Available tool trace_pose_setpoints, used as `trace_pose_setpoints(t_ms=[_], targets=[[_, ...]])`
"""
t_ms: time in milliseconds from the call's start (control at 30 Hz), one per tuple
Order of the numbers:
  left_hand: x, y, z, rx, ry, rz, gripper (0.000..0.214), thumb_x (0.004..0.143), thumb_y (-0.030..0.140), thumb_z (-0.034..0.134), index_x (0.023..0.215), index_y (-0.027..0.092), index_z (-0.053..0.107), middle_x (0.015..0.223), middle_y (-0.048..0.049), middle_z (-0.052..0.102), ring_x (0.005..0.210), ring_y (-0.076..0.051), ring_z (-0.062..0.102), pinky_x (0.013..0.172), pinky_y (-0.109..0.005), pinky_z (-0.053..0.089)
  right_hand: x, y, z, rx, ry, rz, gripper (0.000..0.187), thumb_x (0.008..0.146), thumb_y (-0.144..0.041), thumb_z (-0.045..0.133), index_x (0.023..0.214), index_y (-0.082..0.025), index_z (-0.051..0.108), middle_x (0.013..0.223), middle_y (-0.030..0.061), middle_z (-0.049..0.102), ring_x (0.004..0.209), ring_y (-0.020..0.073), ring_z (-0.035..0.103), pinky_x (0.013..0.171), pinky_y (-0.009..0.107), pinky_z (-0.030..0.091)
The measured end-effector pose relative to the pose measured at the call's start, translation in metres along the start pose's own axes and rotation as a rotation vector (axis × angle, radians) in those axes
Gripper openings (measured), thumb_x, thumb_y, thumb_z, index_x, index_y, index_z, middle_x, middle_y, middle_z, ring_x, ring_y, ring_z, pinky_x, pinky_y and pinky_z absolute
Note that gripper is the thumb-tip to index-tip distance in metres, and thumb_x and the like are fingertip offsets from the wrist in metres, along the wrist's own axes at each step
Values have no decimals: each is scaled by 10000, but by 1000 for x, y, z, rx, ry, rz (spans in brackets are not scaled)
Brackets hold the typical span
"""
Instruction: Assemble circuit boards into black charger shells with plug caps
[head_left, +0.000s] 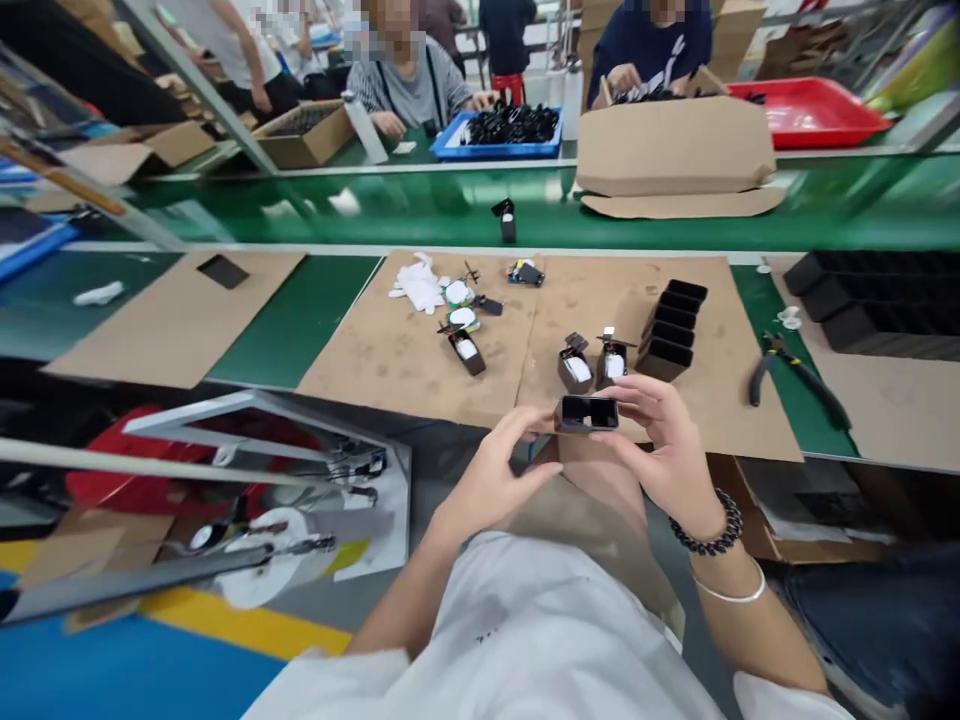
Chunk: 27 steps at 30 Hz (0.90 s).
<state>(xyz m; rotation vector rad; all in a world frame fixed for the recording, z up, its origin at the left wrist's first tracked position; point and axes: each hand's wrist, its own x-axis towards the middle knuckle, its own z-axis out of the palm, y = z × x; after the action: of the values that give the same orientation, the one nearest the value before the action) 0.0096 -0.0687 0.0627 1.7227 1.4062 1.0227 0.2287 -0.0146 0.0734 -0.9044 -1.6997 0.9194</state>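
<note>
A small black open-topped plastic case (587, 413) is in front of me at the table's front edge, its opening facing me. My right hand (660, 440) pinches its right end between thumb and fingers. The fingertips of my left hand (510, 465) reach the case's left end, while the thumb is spread away below it. Just beyond, two black cases (575, 370) with white round parts and wires stand on the cardboard. Behind my right hand is a row of several empty black cases (671, 325).
Another wired case (466, 350), circuit parts (459, 292) and white gloves (418, 283) lie on cardboard to the left. Cutting pliers (802, 380) and stacked black cases (885, 305) are at right. Beyond the green belt (420, 210), co-workers sit by a blue tray (499, 150).
</note>
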Motion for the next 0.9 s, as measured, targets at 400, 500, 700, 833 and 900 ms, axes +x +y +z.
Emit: trace_pose_setpoints(t_ms=[400,500,700,833,900], targets=[[19,11,36,-55,185,140,652,854,226,730,1455,218,477,1447,-114,598,1347,-238,589,1147,-349,475,-11,-8,17,-39,56,11,457,857,-237,770,1264,-319,578,1179,25,710,1132,205,709,984,386,645],[17,8,23,-100,66,9,400,835,233,756,1219,207,645,1159,-45,759,1070,-195,728,968,-284,560,-2,-5,9,25,-159,43,447,867,-255,760,1276,-312,590,1201,15,729,1102,193,729,968,358,645],[19,-25,27,49,318,-117,248,819,215,736,1020,211,590,1226,-86,756,1128,-242,733,963,-358,576,27,13,-2,-456,101,211,276,908,-310,645,1174,-241,661,1198,104,702,885,254,726,748,430,637],[38,-42,38,72,446,-140,337,861,185,659,1173,207,533,1349,-136,685,1298,-276,644,1103,-456,513,36,13,-1,-672,54,186,326,904,-288,596,1221,-233,656,1249,128,671,931,293,710,772,457,611],[50,-44,41,47,460,-119,424,880,168,618,1284,204,494,1398,-140,642,1360,-268,596,1155,-460,476,49,3,-2,-719,61,124,285,921,-300,579,1182,-233,673,1177,119,701,981,306,700,814,449,596]])
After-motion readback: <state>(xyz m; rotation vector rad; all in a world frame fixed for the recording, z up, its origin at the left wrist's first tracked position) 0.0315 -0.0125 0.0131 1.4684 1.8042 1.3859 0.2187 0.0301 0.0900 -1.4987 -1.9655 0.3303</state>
